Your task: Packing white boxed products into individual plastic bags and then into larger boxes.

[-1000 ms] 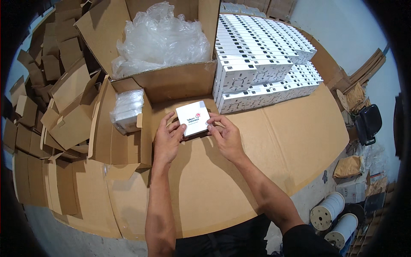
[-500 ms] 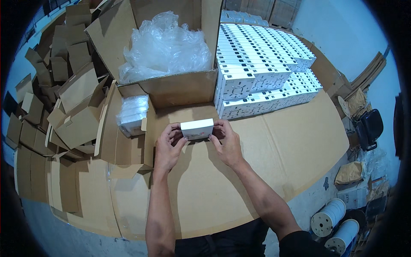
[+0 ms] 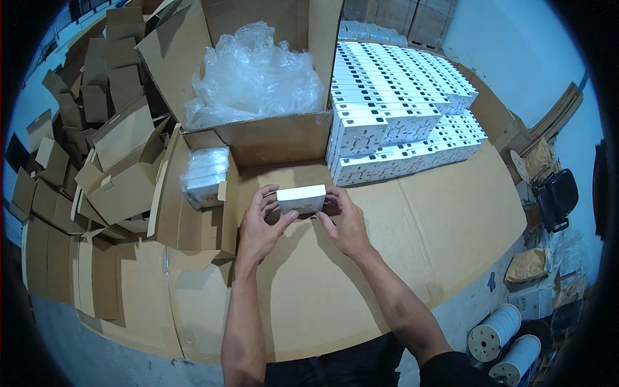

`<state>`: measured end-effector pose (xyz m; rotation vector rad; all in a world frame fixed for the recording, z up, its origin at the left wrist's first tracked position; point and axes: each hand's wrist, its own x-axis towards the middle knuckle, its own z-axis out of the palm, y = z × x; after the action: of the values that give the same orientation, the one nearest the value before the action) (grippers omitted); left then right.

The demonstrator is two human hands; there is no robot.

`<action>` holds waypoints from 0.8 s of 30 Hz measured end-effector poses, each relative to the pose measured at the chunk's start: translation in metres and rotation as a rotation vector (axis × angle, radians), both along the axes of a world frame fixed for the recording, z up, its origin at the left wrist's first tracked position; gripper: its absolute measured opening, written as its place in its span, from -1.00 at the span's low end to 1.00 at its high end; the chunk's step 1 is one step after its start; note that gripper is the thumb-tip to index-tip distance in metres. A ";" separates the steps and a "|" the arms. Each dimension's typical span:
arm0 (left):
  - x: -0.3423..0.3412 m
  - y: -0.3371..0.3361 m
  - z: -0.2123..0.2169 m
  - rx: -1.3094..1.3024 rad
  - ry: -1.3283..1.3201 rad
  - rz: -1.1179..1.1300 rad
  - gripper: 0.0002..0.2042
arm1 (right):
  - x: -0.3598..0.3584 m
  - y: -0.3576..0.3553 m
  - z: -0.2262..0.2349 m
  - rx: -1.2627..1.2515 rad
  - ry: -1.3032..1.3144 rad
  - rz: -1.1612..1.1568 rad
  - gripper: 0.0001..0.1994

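Observation:
Just above the cardboard-covered table, a small white box (image 3: 301, 200) is held level between my hands. My left hand (image 3: 259, 231) grips its left end, the thumb pressed on the near face and the fingers behind. At the other end my right hand (image 3: 348, 227) has its fingers curled round the side, with the thumb near the lower front corner. To the left of them stands an open brown carton (image 3: 197, 233). Several clear-wrapped packs (image 3: 206, 177) lie in its far part.
A large carton (image 3: 277, 137) full of clear plastic bags (image 3: 258, 80) stands behind my hands. White boxes (image 3: 387, 126) are stacked in rows at the back right. Empty brown cartons (image 3: 126, 184) pile up on the left. Cable spools (image 3: 493, 330) sit on the floor at right.
The white box has tilted slightly, and my left thumb has slid further across its front. My right thumb has shifted down toward the lower corner. The whole view has moved slightly.

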<state>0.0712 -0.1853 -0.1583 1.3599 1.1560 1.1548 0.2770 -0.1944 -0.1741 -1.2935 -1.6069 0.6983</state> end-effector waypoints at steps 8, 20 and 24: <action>0.004 -0.011 0.034 0.283 0.116 0.330 -0.62 | 0.025 -0.022 0.009 0.032 -0.501 -0.024 -0.52; -0.011 0.164 0.185 0.800 0.730 0.615 -0.66 | 0.026 -0.033 0.005 -0.032 -0.797 -0.082 -0.48; -0.059 0.218 0.202 0.604 0.968 0.457 -0.64 | 0.025 -0.030 0.005 -0.033 -0.796 -0.073 -0.48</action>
<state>0.0121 0.0323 0.0438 2.3440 1.9669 1.2336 0.3016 -0.2249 -0.1689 -1.7720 -2.1496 0.1461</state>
